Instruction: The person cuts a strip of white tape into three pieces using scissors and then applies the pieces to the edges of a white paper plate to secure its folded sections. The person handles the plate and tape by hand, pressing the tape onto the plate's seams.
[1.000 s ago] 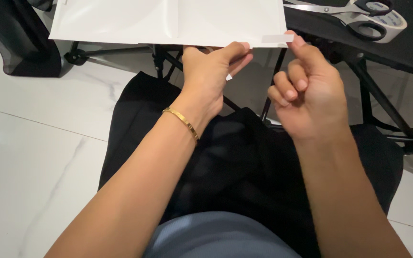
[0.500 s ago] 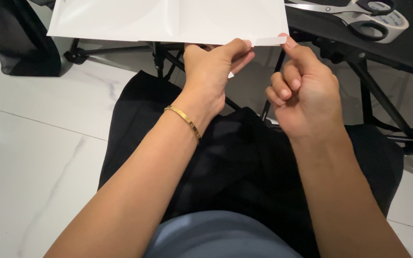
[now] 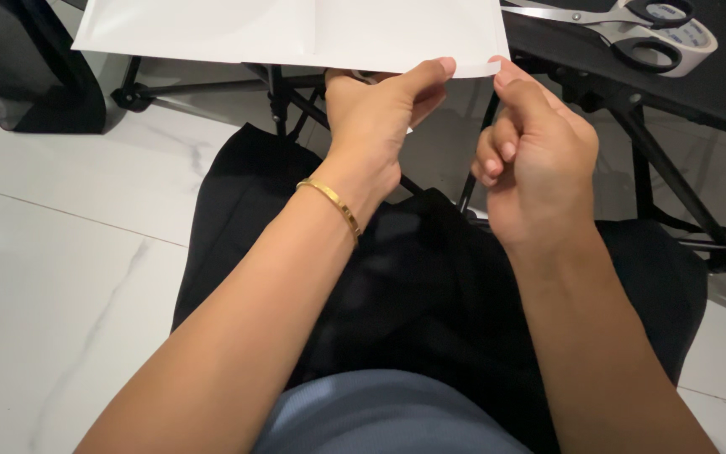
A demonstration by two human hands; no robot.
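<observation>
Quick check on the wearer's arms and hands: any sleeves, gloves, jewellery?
Both forearms are bare as far as the view shows: no sleeves, no gloves. The left hand has a thin gold bangle at the wrist. The right hand shows no jewellery or watch. No rings visible on either hand. Fingernails look short and unpainted.

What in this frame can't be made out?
- White envelope: top cut off by the head view's upper edge.
- Left hand: fingers hidden under the envelope.
- Scissors: blade tips out of frame.
- Tape roll: partly covered by the scissors' handles.
- Right hand: what it pinches is too small to tell.
</observation>
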